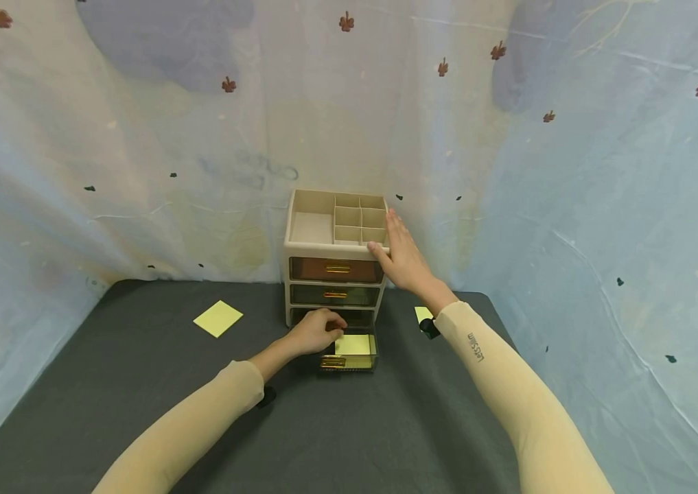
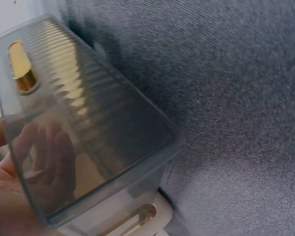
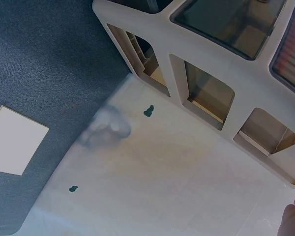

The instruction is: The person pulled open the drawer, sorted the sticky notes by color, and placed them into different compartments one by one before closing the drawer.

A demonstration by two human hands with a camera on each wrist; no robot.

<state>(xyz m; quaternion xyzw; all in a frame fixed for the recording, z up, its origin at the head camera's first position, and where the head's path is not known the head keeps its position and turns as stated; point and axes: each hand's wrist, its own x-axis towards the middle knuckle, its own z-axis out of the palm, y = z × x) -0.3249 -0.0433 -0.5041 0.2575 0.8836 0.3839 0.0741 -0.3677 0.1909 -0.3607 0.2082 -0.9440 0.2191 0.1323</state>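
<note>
A beige drawer organizer (image 1: 336, 248) stands at the back of the table. Its clear bottom drawer (image 1: 375, 343) is pulled out, with yellow sticky notes (image 1: 356, 344) inside. My left hand (image 1: 314, 331) reaches over the drawer's left side, fingers loosely bent beside the notes, a gap between thumb and index finger. Through the smoky drawer wall (image 2: 132, 123), the left wrist view shows those fingers. Against the organizer's upper right side rests my right hand (image 1: 407, 259), fingers straight, thumb at the top front edge. Only a bit of it (image 3: 292, 216) enters the right wrist view.
One yellow sticky note pad (image 1: 217, 319) lies left of the organizer. Another yellow pad (image 1: 424, 315) lies to the right, partly hidden by the right wrist. Two upper drawers are closed, with gold handles (image 1: 337, 269). A patterned curtain (image 1: 231, 151) hangs behind the table.
</note>
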